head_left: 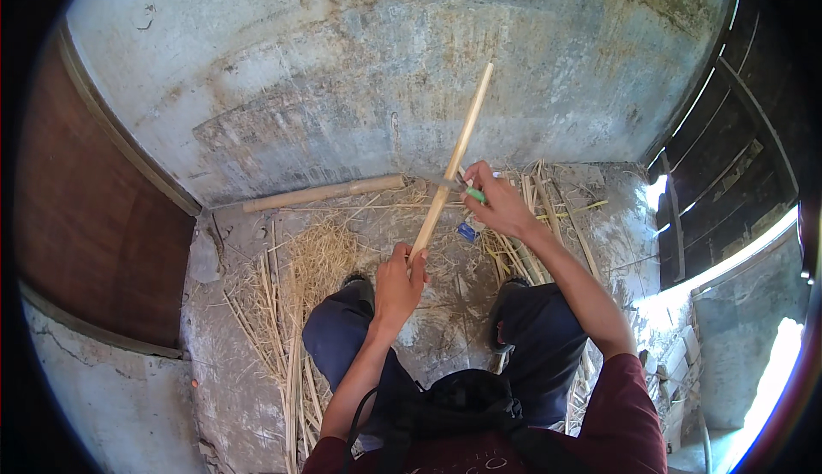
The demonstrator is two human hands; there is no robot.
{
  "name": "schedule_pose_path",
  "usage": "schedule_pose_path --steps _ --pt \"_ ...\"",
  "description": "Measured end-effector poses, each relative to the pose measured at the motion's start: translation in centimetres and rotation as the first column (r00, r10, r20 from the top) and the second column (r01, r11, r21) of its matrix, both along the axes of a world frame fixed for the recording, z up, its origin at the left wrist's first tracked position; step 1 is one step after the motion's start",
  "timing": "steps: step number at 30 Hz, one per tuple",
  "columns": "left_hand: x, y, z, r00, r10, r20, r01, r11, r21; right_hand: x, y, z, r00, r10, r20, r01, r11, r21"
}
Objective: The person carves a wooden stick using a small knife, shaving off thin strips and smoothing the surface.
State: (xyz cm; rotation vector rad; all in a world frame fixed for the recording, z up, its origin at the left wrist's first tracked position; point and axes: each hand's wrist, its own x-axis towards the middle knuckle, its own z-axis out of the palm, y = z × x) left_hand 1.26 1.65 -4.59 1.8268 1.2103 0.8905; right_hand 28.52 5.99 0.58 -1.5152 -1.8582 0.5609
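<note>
A long pale strip of split bamboo [467,128] slants up and away in front of me, its far end against the view of the wall. My left hand [399,287] is closed round its near end. In my right hand [500,203] is a knife [475,194] with a green handle. The knife's blade lies across the strip about halfway along; how deep it sits in the bamboo I cannot tell.
Pale shavings [322,256] and thin strips [294,380] litter the floor to my left. More bamboo strips [548,200] lie to the right, near a small blue packet [466,232]. A thick bamboo pole [325,192] rests along the foot of the stained wall [342,97].
</note>
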Motion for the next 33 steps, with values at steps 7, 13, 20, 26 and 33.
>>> schedule_pose_path --steps 7,13,20,26,33 --pt "1.3 -1.4 0.8 0.994 0.007 -0.109 0.006 0.992 0.122 1.0 0.0 -2.6 0.955 -0.006 0.295 -0.057 0.977 0.205" --pt "1.1 -0.6 -0.2 0.984 -0.013 -0.179 0.046 0.983 0.180 -0.8 -0.4 -2.9 0.916 0.008 0.401 -0.103 0.971 0.215" --pt "2.6 -0.7 0.8 0.947 0.172 -0.270 -0.065 0.930 0.361 -2.6 -0.3 -4.0 0.895 -0.063 0.442 -0.012 0.986 0.165" --pt "2.7 -0.4 -0.6 0.926 0.186 -0.329 -0.063 0.935 0.350 -2.7 0.6 -4.3 0.866 -0.121 0.484 0.060 0.988 0.139" --pt "2.5 0.4 -0.2 0.884 0.166 -0.436 -0.016 0.945 0.327 -2.6 0.6 -4.1 0.884 -0.067 0.462 0.002 0.990 0.138"
